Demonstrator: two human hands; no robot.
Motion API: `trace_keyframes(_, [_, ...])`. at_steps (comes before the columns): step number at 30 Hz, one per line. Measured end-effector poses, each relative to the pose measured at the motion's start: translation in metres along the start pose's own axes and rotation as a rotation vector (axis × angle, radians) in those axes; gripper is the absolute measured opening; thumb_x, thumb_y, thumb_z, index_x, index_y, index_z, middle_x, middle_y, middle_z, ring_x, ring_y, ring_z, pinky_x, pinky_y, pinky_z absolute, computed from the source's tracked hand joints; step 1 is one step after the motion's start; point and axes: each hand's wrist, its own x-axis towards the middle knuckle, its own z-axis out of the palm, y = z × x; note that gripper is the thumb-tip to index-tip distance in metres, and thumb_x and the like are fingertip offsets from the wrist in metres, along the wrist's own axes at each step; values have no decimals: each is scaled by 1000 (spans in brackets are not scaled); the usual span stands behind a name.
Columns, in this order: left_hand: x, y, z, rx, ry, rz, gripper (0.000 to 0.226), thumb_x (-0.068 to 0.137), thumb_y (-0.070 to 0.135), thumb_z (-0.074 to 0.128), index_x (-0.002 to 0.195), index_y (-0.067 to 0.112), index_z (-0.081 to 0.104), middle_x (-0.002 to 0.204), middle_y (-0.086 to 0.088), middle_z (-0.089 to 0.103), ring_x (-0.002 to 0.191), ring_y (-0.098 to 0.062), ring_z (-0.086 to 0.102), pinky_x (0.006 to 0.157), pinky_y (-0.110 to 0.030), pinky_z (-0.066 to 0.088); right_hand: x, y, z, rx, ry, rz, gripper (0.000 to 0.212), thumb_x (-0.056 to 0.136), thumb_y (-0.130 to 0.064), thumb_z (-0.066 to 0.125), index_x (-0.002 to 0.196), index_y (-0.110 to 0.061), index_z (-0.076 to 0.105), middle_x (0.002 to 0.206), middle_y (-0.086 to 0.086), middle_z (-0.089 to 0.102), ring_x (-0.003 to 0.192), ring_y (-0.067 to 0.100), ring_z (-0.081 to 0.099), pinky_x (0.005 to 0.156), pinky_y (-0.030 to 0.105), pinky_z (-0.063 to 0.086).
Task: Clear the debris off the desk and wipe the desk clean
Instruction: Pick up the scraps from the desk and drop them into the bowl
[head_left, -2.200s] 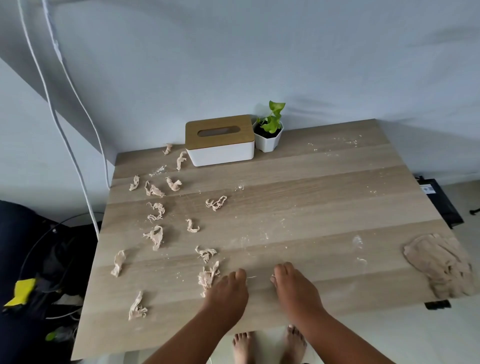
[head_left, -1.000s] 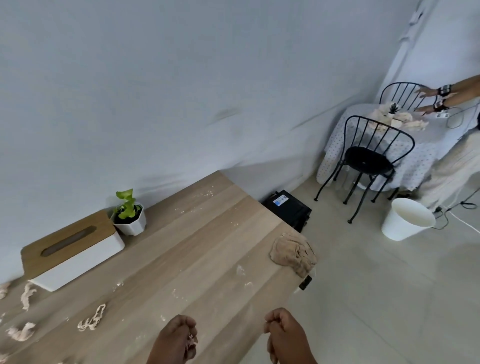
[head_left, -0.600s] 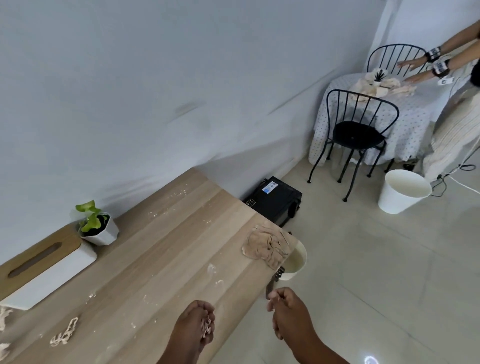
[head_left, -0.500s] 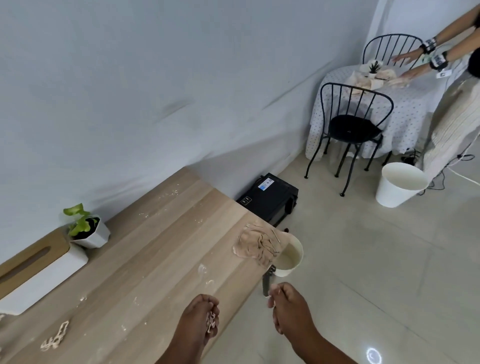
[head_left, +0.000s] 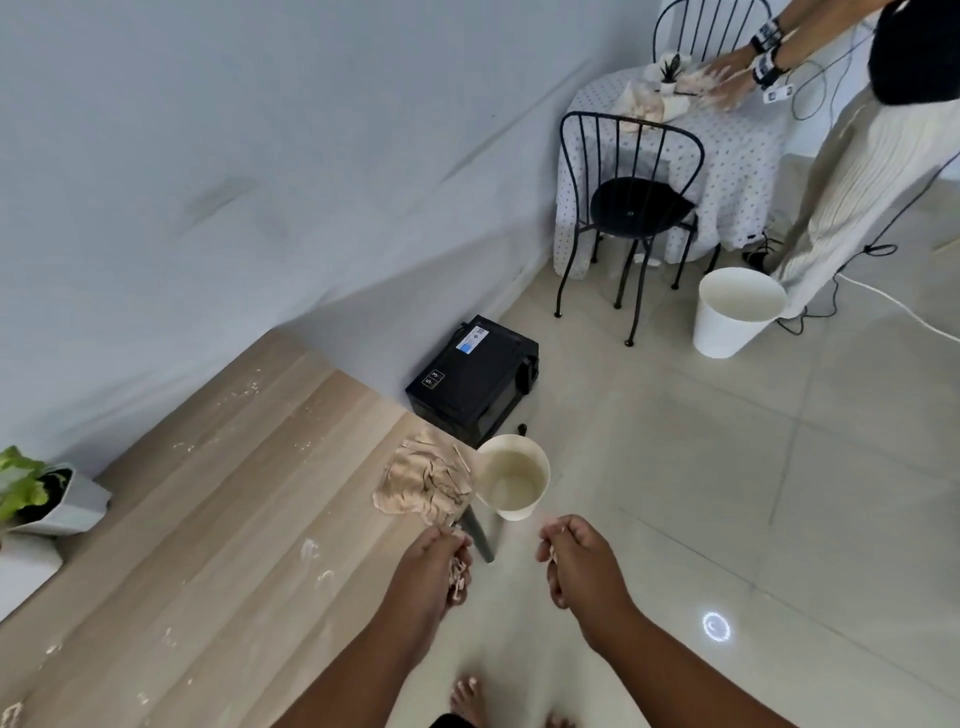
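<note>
My left hand (head_left: 434, 564) hangs at the desk's right edge, fingers curled round a clump of beige paper scraps (head_left: 459, 574). My right hand (head_left: 579, 558) is out over the floor beside it, pinching a small scrap at its fingertips. Just ahead of both hands a small white bin (head_left: 511, 483) stands on the floor by the desk corner. A crumpled beige cloth (head_left: 423, 486) lies on that corner of the wooden desk (head_left: 234, 519), which carries white crumbs and smears.
A potted plant (head_left: 36, 496) stands at the desk's far left. On the floor are a black box (head_left: 472, 382) by the wall, a black wire chair (head_left: 631, 208) and a larger white bin (head_left: 735, 312). Another person (head_left: 852, 135) works at a round covered table.
The view has swung right from the desk toward the floor. Both hands lifted off the desk with scraps in them and now hover near the small white bin, which has come into view.
</note>
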Motion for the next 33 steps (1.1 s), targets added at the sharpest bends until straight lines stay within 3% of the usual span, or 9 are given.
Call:
trace_keyframes(4, [21,0,29,47,-15,-16,13,99,11,51,93,8,63,69,-4,62,50,-15,51,45,-24,34,17,0,-25,24,47,25,24,102,-24,53,81,-20,65,73,1,67,45,17,42,41,24,32])
trace_keyframes(7, [40,1,50,63,-58,-36,15,98,10,51,94,2,63,72,-8,61,49,-15,49,46,-25,31,31,-2,-43,22,100,43,23,102,-26,55,84,-16,64,73,2,66,45,17,42,41,24,32])
trace_keyframes(9, [52,6,65,56,-86,-49,14,97,10,54,87,8,64,75,-10,61,51,-16,50,50,-28,31,40,-9,-54,-4,134,56,22,103,-26,56,88,-12,64,73,2,67,45,17,42,41,24,32])
trace_keyframes(20, [131,56,109,70,-224,-96,11,97,14,55,91,10,63,71,-2,62,55,-14,52,48,-26,35,111,-65,-69,-128,212,105,19,103,-23,56,93,-9,63,73,2,67,46,17,43,42,26,32])
trace_keyframes(25, [156,69,113,80,-205,-100,10,95,20,58,89,14,62,72,-1,63,55,-14,52,49,-26,36,143,-85,-49,-137,165,126,18,103,-22,55,96,-6,61,76,4,66,45,16,41,42,25,30])
trace_keyframes(28, [168,70,113,38,-180,-112,16,80,28,59,89,16,64,71,0,65,55,-14,55,47,-24,37,162,-97,-39,-148,116,148,14,103,-16,52,98,-6,60,77,5,66,45,17,39,43,24,27])
trace_keyframes(33, [189,60,119,-93,-85,-170,21,74,19,50,81,25,68,72,-3,64,55,-17,54,45,-26,35,201,-110,-31,-186,43,193,19,98,-5,39,99,-6,58,78,7,65,50,18,37,51,26,27])
